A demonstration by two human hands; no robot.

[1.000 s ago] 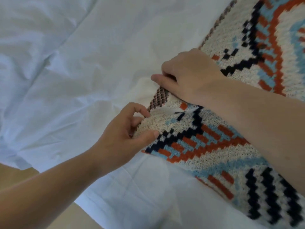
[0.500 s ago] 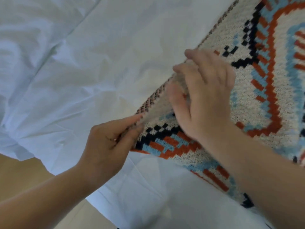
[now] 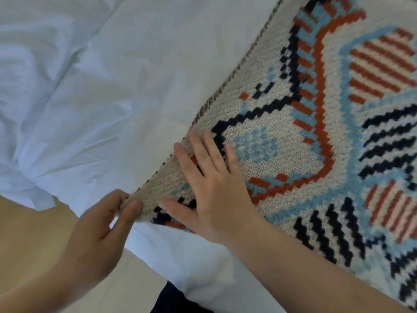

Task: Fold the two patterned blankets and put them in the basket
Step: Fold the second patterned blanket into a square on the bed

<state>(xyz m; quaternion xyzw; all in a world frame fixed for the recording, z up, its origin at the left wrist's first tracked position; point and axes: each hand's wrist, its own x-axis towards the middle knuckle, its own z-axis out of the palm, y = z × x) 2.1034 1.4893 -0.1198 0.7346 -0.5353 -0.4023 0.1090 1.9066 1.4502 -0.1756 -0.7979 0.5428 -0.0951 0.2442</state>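
A knitted patterned blanket (image 3: 316, 123), cream with orange, light blue and navy shapes, lies spread over the right half of the view on a white sheet. My left hand (image 3: 99, 224) pinches the blanket's near corner between thumb and fingers. My right hand (image 3: 209, 177) lies flat on the blanket just right of that corner, fingers straight and spread, pressing the fabric down. Only one blanket shows; no basket is in view.
The white bed sheet (image 3: 112, 86) covers the left and middle, wrinkled, with its edge hanging over a light wooden floor (image 3: 29, 233) at the lower left. A dark piece of clothing (image 3: 171, 301) shows at the bottom edge.
My right hand let go of the raised blanket edge and now lies flat on top of it. The folded-over edge has been laid down. My left hand still pinches the corner.
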